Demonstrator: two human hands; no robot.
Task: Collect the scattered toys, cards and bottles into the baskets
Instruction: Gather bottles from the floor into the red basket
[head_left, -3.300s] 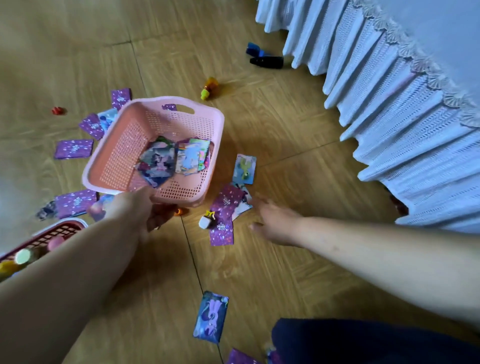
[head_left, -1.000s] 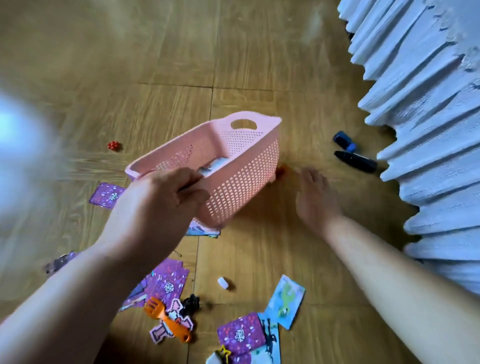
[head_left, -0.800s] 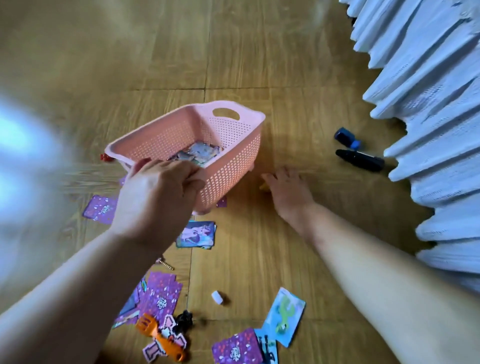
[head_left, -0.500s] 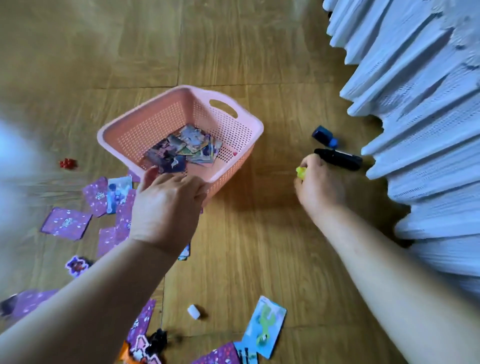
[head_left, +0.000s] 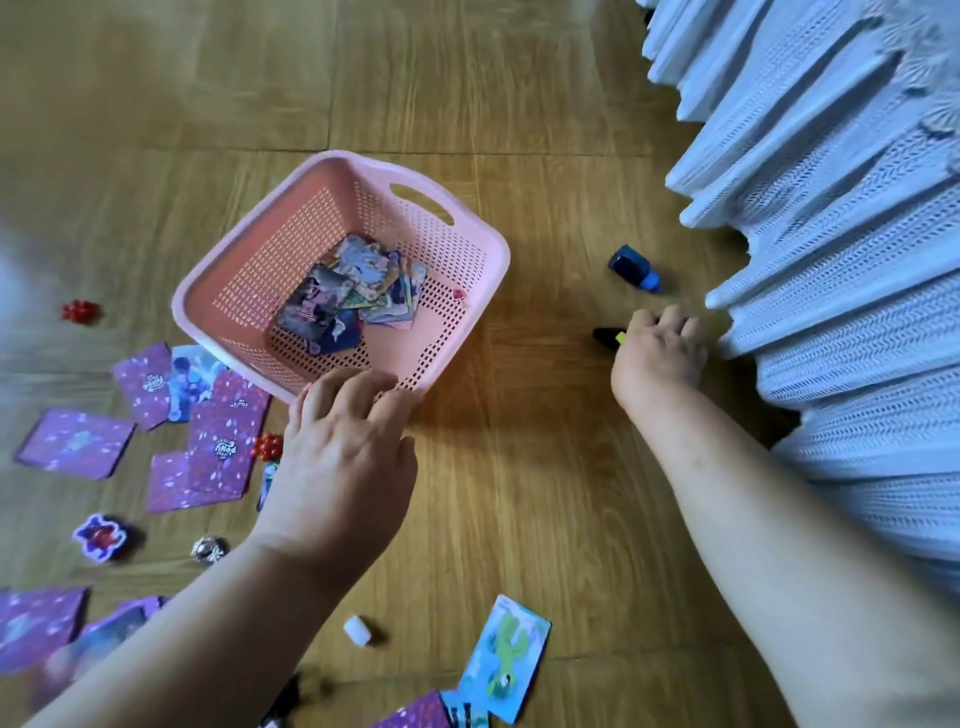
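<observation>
Pink perforated plastic basket (head_left: 483, 249) sits on the wooden floor (head_left: 519, 493), a loose heap of picture cards (head_left: 353, 296) lying in its bottom. Your left hand (head_left: 343, 457) grasps it, fingers curled over the near rim. Your right hand (head_left: 660, 353) is clenched with a small yellow toy (head_left: 621, 338) showing at the thumb side. It lies on top of the black bottle (head_left: 605, 336) beside the white pleated bed skirt (head_left: 831, 260); whether it also grips that bottle cannot be told. The dark blue bottle (head_left: 634, 270) lies just beyond, apart from the hand.

Purple-backed cards (head_left: 223, 441) are scattered left of the basket; each carries a white logo, its lettering too blurred to read with certainty. Two red berry-like toys (head_left: 80, 312) (head_left: 267, 447), a small white cap (head_left: 357, 630) and a blue card with a green figure (head_left: 504, 660) also lie on the floor.

A second ago you held the basket tilted, off the floor; now it rests level. Half a second ago your right hand was short of the black bottle; it has since reached it.
</observation>
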